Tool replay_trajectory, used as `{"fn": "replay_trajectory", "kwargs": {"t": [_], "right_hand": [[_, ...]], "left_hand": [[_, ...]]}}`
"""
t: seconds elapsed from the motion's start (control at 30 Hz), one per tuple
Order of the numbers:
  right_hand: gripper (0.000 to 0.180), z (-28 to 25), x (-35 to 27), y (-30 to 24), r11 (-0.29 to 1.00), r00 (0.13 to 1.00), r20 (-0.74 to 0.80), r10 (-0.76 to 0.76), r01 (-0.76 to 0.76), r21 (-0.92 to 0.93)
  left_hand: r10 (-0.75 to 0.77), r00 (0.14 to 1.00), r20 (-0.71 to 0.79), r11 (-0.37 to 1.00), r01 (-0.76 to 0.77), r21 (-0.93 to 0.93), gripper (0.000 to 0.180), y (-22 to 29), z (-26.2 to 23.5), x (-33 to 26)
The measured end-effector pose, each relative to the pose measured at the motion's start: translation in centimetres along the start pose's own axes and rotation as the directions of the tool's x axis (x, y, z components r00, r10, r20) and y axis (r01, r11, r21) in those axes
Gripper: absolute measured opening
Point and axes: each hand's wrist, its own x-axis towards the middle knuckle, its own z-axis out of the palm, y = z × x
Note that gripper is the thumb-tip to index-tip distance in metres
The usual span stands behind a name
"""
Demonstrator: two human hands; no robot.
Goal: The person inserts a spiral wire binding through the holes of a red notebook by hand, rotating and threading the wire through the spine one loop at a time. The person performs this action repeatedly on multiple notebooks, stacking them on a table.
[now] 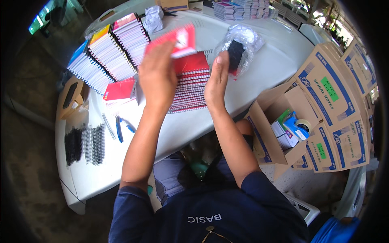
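My left hand (157, 77) is closed on a red notebook (184, 38), which is tilted and blurred above the far left of a stack. The stack of red spiral notebooks (190, 85) lies on the white table in front of me, wire coils showing along its sides. My right hand (216, 79) is upright at the stack's right side, fingers stretched out, holding nothing I can see. Left of my left hand rests another red notebook (119, 90), partly hidden by the wrist. Beyond the right hand lies a clear plastic bag (245, 38) around something black.
Tall stacks of bound notebooks (113, 50) stand at the left. Pliers (119, 128), black coils (73, 145) and silver coils (95, 143) lie on the near-left table (162, 143). An open carton (261, 133) with a blue tape dispenser (295, 124) sits right, beside more cartons (330, 87).
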Motion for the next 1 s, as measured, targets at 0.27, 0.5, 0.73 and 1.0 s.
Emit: {"fn": "replay_trajectory", "kwargs": {"t": [0.27,0.5,0.73,1.0], "right_hand": [[0.034,1.5,-0.4,1.6,0.999,0.999,-0.013,-0.039,0.039,-0.005],[0.015,1.7,-0.4,3.2,0.988,0.982,-0.123,-0.142,0.149,0.044],[0.016,1.7,-0.4,3.3,0.953,0.940,-0.159,-0.302,0.299,-0.042],[0.012,-2.2,-2.8,1.3,0.907,0.898,-0.173,-0.405,0.418,0.044]], "left_hand": [[-0.503,0.861,-0.077,0.852,0.478,-0.213,0.022,-2.5,1.9,-4.2],[-0.655,0.742,-0.146,0.707,0.533,-0.464,0.020,-2.9,2.0,-5.5],[-0.668,0.744,-0.019,0.689,0.608,-0.394,0.017,-4.2,0.1,-5.3],[-0.470,0.631,0.617,0.869,0.207,0.450,0.072,-12.1,-8.4,-10.1]]}}
